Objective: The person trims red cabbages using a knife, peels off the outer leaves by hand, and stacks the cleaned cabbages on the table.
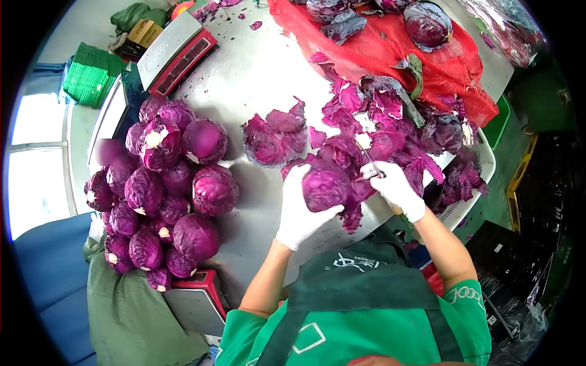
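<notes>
My left hand (306, 207), in a white glove, is curved around the near left side of a red cabbage (326, 188), thumb and fingers pressed to it. To the right of that cabbage, my gloved right hand (395, 188) is closed on what looks like a small knife (368, 162), mostly hidden by the fingers and leaves. Loose purple leaves (390, 143) lie heaped just beyond both hands. A cupped outer leaf (274, 137) rests on the metal table (244, 79) to the left of the heap.
Many trimmed red cabbages (143, 190) are piled at the left. Scales stand behind (177, 55) and in front (198, 299) of the pile. At the back right, a red mesh sack (390, 52) carries untrimmed cabbages (427, 25). A white basket (488, 161) with leaves sits at the right edge.
</notes>
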Demonstrator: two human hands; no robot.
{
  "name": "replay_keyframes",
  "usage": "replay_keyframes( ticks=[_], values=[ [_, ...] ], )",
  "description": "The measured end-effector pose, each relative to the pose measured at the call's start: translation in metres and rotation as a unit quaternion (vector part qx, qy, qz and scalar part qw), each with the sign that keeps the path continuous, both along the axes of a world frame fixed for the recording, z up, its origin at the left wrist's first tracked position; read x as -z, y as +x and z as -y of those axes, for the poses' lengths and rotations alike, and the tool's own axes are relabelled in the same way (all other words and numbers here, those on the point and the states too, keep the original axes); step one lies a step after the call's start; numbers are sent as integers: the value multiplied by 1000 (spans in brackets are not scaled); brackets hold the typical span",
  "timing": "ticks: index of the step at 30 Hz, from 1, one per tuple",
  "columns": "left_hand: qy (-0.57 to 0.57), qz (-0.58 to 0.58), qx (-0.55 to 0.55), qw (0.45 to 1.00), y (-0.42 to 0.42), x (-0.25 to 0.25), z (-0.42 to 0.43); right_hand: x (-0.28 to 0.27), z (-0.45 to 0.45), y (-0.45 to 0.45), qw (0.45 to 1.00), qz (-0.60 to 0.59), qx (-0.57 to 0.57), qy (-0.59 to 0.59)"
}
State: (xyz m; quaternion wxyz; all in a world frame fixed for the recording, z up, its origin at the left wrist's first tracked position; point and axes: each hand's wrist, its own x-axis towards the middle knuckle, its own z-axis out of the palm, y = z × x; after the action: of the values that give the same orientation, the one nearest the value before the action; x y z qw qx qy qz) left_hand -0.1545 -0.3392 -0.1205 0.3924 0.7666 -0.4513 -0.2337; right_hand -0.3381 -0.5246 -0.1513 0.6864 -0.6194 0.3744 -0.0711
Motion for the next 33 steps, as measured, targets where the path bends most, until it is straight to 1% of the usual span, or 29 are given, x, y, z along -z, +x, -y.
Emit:
replay_keyframes(
  ticks=[2,4,5,6,7,8,10,11,12,13,14,15,16,17,18,19,20,21,22,23,24,26,27,28,29,30,31,32,33],
  values=[
    [-19,-110,-48,993,8,11,-6,-13,15,5,999,-10,-14,30],
    [-44,-213,-95,971,6,6,-6,-18,13,20,993,103,49,42],
    [-52,-312,-123,940,5,10,-7,-26,19,26,996,91,23,13],
    [-60,-410,-150,898,5,20,-9,-33,26,28,995,98,20,24],
    [-79,-422,-169,887,2,26,-8,-27,33,28,995,94,2,17],
    [-80,-421,-169,888,-1,29,-9,-21,45,25,996,89,-18,7],
    [-128,-513,-198,825,-7,20,-6,-24,82,7,992,44,-17,-115],
    [-125,-545,-209,802,-4,29,-13,-15,114,-14,978,24,36,-203],
    [-126,-584,-207,774,1,30,-17,-9,137,-28,953,8,90,-289],
    [-123,-609,-216,753,6,26,-19,-23,140,-26,905,-47,96,-411],
    [-122,-632,-225,732,10,22,-18,-43,144,-26,839,-97,101,-525],
    [-128,-629,-227,732,10,17,-15,-60,134,-18,723,-133,55,-676],
    [-124,-650,-234,712,10,12,-12,-98,107,2,767,-139,1,-626],
    [-119,-671,-239,691,10,8,-8,-119,92,20,889,-73,-83,-444],
    [-121,-670,-236,693,10,5,-7,-109,62,28,876,-39,-85,-473],
    [-121,-704,-221,664,9,4,-7,-87,40,33,887,68,-109,-444],
    [-119,-738,-206,632,7,3,-6,-109,15,44,909,10,-170,-381],
    [-118,-739,-205,631,5,1,-7,-86,1,49,916,-29,-200,-347],
    [-126,-726,-200,646,3,0,-8,-89,-9,59,935,-71,-194,-288],
    [-135,-711,-195,662,2,-1,-10,-72,-15,60,973,2,-120,-195],
    [-136,-711,-196,662,2,0,-13,-56,-20,62,991,76,-45,-99],
    [-140,-683,-168,697,6,6,-24,-51,-11,59,975,37,-53,-211],
    [-141,-723,-174,653,8,11,-31,-46,0,60,986,64,11,-152],
    [-140,-723,-175,654,6,7,-35,-52,21,57,972,33,40,-230],
    [-157,-792,-151,571,5,1,-36,-42,51,53,956,31,71,-282],
    [-174,-850,-124,481,4,-4,-37,-34,79,44,908,-120,40,-400],
    [-185,-890,-97,405,1,-4,-32,-51,80,37,842,-156,-5,-517],
    [-191,-888,-97,407,-6,1,-31,-35,83,32,751,-128,17,-647],
    [-173,-687,-27,705,-16,11,-33,-44,75,37,814,-95,9,-572]
  ],
)
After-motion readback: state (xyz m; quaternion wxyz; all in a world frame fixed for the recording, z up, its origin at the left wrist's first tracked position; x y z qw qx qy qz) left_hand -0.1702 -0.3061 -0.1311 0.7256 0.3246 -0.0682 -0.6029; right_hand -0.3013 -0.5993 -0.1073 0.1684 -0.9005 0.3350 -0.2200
